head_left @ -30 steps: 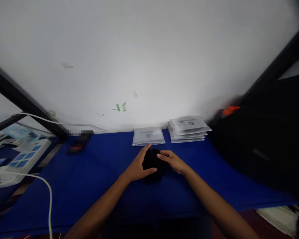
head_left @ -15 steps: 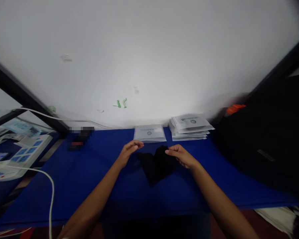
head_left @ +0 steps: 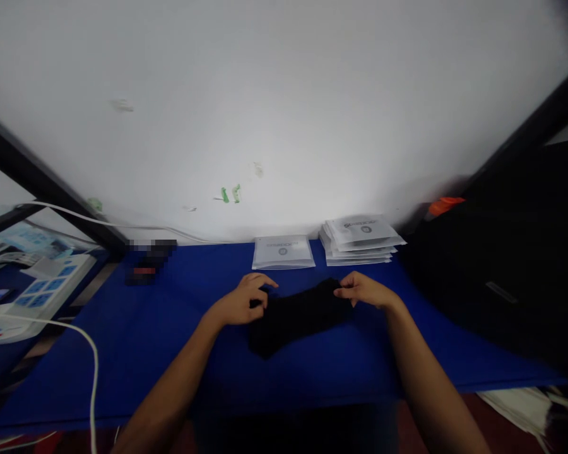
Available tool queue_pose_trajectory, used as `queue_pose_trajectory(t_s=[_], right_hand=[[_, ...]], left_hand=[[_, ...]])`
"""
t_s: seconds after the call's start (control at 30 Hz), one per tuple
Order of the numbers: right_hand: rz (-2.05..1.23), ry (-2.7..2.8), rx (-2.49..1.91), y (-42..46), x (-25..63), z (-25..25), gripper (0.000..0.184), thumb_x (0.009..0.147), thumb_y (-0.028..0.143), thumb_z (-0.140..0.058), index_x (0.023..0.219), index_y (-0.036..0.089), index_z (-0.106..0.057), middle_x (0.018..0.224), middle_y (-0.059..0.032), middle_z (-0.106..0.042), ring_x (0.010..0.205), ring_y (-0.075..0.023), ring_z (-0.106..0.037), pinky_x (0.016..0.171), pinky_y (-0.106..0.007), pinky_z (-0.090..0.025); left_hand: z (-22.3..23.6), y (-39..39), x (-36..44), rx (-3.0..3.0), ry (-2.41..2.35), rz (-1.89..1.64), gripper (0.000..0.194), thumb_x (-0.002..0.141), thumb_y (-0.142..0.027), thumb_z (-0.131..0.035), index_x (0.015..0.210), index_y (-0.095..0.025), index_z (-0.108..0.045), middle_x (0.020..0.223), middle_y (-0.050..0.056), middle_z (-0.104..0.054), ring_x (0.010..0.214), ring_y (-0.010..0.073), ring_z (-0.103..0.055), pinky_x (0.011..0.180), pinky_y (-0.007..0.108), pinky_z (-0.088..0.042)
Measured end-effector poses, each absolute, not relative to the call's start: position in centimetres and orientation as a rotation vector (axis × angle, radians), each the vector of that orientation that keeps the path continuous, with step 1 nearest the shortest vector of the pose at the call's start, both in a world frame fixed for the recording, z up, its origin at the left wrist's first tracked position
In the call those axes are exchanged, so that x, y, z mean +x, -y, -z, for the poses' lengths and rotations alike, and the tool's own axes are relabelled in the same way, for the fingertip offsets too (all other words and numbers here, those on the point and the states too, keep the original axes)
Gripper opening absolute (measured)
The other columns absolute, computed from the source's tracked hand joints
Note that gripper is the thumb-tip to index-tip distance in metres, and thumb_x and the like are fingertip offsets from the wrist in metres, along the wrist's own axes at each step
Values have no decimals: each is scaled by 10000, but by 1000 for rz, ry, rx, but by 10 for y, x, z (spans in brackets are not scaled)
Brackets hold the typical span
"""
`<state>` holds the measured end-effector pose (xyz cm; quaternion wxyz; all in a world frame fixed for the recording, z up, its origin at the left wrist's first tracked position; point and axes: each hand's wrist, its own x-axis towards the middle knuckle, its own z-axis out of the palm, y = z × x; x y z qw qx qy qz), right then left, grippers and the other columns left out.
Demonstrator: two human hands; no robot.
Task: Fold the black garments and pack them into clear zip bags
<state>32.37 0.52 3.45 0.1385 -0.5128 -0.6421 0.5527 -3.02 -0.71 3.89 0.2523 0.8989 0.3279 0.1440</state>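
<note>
Black cloth [head_left: 303, 314], lower centre
Right hand [head_left: 365, 291] pinches it; the grip of left hand [head_left: 241, 301], unclear, could slip if loose.

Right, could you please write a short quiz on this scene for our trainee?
1. True or false: the left hand is at one end of the black cloth and the right hand is at the other.
2. Where is the packet stack compared with the single packet?
A) To its left
B) To its right
C) On top of it
3. Fill in the colour: the table has a ____ surface.

Key: 1 true; 2 B; 3 blue.
</note>
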Motion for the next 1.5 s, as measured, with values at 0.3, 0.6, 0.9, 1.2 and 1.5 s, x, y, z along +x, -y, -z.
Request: queue_pose_trajectory(t_s=[0.3,0.6,0.9,1.2,1.5], right_hand=[[-1067,1979,-1793,-6,340,-36,504,781,627,-614,563,189,-493,504,9,-532,459,-117,-477,492,-254,-348],[-971,2286,-1240,7,289,-32,374,811,487,-666,652,188,-506,610,42,-507,546,-99,-422,525,-229,-296],[-785,2508,-1197,10,282,-32,597,634,340,-835,1155,204,-576,1126,-89,-591,1067,-266,-526,914,-376,-436],[-687,2497,-1296,6,289,-26,457,721,111,-633,1169,187,-582,1147,-97,-626,1066,-259,-566,926,-368,-428],[-75,2051,-1584,-5,291,-16,291,906,269,-520,1179,173,-555,1142,-165,-594,1109,-323,-544,946,-435,-434]], left_hand=[[-45,-11,-68,2315,-1190,-844,309,894,-321,-548,621,-182,-508,857,34,-652,850,182,-569,853,369,-438],[-38,26,-9,2328,-979,-167,579,583,-408,-862,1066,-244,-588,1189,68,-523,1095,290,-496,954,434,-421],[-38,11,-21,2201,-935,-316,196,899,-395,-583,939,-206,-616,1005,44,-602,935,200,-563,836,315,-440],[-18,-2,-25,2131,-1440,-619,309,958,-439,-443,784,-196,-522,733,-6,-562,652,159,-511,618,275,-380],[-24,3,-20,2474,-1612,-664,171,930,-318,-541,1020,-186,-605,1023,101,-620,966,273,-557,841,384,-423]])
